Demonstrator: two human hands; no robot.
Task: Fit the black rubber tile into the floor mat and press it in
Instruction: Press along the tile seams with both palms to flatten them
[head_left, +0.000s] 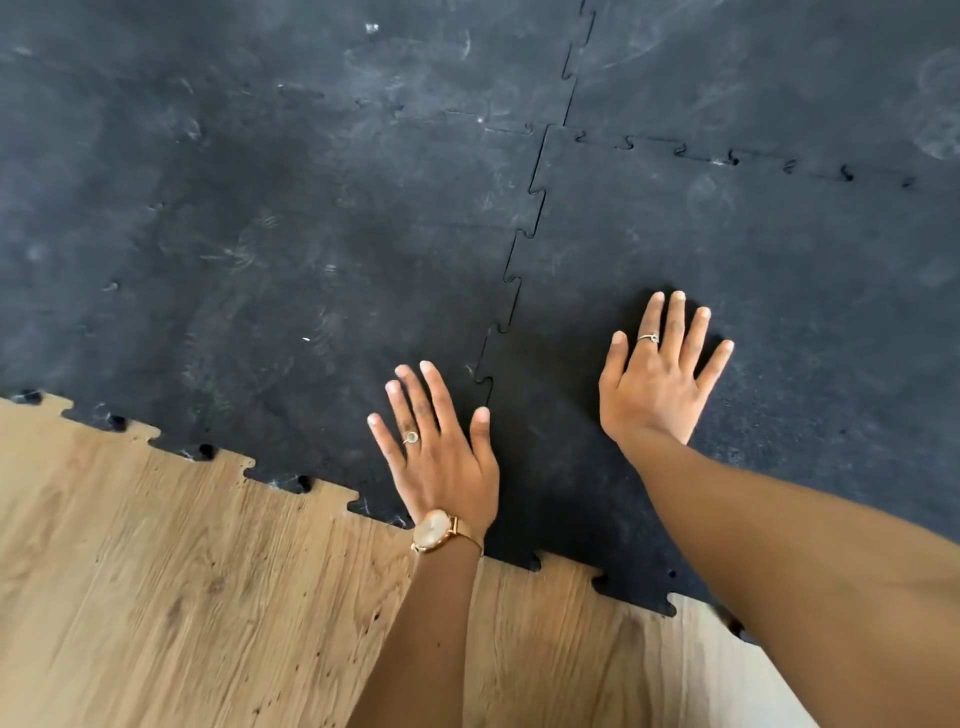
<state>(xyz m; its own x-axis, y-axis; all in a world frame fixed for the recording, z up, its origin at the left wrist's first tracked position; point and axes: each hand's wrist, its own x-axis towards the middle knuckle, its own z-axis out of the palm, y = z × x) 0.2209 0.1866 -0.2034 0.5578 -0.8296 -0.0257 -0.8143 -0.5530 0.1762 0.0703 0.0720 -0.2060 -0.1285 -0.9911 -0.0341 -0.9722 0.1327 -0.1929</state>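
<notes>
The black rubber tile (753, 270) lies flat at the right, its toothed left edge meshed along a jagged seam with the scuffed floor mat (291, 244). My left hand (441, 457), with a ring and a gold watch, lies flat with fingers spread on the mat just left of the seam's near end. My right hand (660, 379), also ringed, rests palm down with fingers spread on the tile, to the right of the seam. Neither hand holds anything.
Light wooden floor (182, 597) fills the near left, bordered by the mat's toothed front edge. More joined mat tiles (779, 67) extend to the far side, marked with pale scuffs. My forearms cross the near right.
</notes>
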